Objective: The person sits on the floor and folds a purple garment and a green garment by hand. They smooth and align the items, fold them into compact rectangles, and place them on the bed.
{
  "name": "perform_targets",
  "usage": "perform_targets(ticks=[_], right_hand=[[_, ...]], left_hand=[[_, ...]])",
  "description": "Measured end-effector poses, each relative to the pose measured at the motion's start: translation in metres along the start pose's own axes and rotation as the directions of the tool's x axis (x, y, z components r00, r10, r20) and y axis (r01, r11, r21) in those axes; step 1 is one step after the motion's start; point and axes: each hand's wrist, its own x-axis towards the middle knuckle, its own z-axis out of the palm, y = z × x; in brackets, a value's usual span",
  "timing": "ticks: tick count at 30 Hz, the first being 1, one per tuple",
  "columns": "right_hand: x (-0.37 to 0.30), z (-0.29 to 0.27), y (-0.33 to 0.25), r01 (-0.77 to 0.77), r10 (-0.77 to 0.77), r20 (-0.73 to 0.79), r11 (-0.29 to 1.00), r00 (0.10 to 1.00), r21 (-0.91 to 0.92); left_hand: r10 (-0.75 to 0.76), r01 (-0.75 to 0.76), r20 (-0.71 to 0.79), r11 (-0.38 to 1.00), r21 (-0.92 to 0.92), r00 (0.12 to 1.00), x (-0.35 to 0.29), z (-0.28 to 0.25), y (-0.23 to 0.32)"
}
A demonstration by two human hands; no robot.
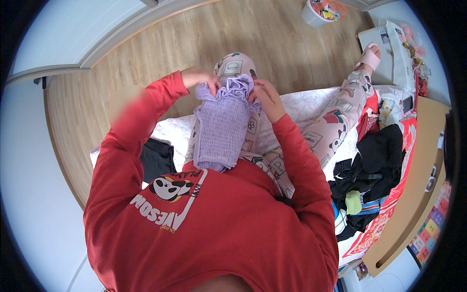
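A lavender shirred top (221, 129) with a ruffled edge lies spread over my lap and thighs, its ruffle toward my knee. My left hand (200, 79) pinches the left part of the ruffle, fingertips bent down into the gathered cloth. At the other end of the same ruffle, my right hand (267, 99) is closed on the cloth between thumb and fingers. The body of the top hangs back toward my waist, wrinkled in crosswise rows.
I sit on a bed with a white patterned sheet (175, 127). Dark folded cloth (158, 159) lies left of me. To the right are piled black clothes (377, 160), a pale green cloth (353, 202) and a wooden headboard (413, 180). A white bin (315, 15) stands on the floor.
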Motion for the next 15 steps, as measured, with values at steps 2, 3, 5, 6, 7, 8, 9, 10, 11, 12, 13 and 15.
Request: perform_targets(ticks=[2,3,5,6,7,8,9,10,11,12,13,15], right_hand=[[0.003,0.0,0.0,-0.069,0.068,-0.016,0.992,0.998,-0.101],[0.003,0.003,-0.001,-0.036,0.028,-0.035,0.965,0.999,-0.259],[0.004,0.004,-0.001,0.066,-0.098,-0.031,0.839,0.995,-0.541],[0.006,0.004,0.001,0.129,-0.176,-0.005,0.743,0.984,-0.657],[0.006,0.003,0.002,0.184,-0.247,0.03,0.627,0.968,-0.757],[0.005,0.004,-0.002,0.233,-0.298,0.051,0.616,0.953,-0.752],[0.001,0.002,-0.008,0.27,-0.349,0.057,0.599,0.935,-0.754],[-0.002,0.0,-0.015,0.306,-0.399,0.064,0.58,0.915,-0.755],[-0.004,0.003,-0.025,0.285,-0.392,0.046,0.578,0.919,-0.765],[-0.004,0.009,-0.036,0.261,-0.385,0.024,0.577,0.923,-0.774],[-0.004,0.014,-0.048,0.237,-0.377,0.003,0.576,0.926,-0.782],[-0.005,0.022,-0.075,0.164,-0.291,-0.008,0.56,0.957,-0.812]], left_hand=[[-0.129,0.133,-0.057,0.988,0.081,0.99,0.01,-0.003,0.005],[-0.195,0.204,-0.087,0.972,0.113,0.977,0.014,-0.003,0.006],[0.02,0.027,-0.123,0.929,0.368,0.992,0.023,0.005,-0.018],[0.026,0.057,-0.175,0.89,0.452,0.984,0.026,0.009,-0.02],[0.042,0.034,-0.15,0.881,0.471,0.988,0.029,0.006,-0.029],[0.057,0.016,-0.135,0.874,0.487,0.989,0.03,0.001,-0.043],[0.077,-0.015,-0.103,0.863,0.505,0.992,0.03,0.008,-0.02],[-0.225,0.237,-0.08,0.883,0.406,0.971,0.028,0.012,0.005],[-0.226,0.251,-0.113,0.909,0.333,0.967,0.025,0.017,0.003],[-0.23,0.261,-0.142,0.93,0.259,0.963,0.025,0.02,-0.002],[-0.236,0.267,-0.171,0.946,0.184,0.956,0.024,0.024,-0.006],[-0.085,0.186,-0.337,0.942,0.281,0.938,0.013,0.049,0.019]])
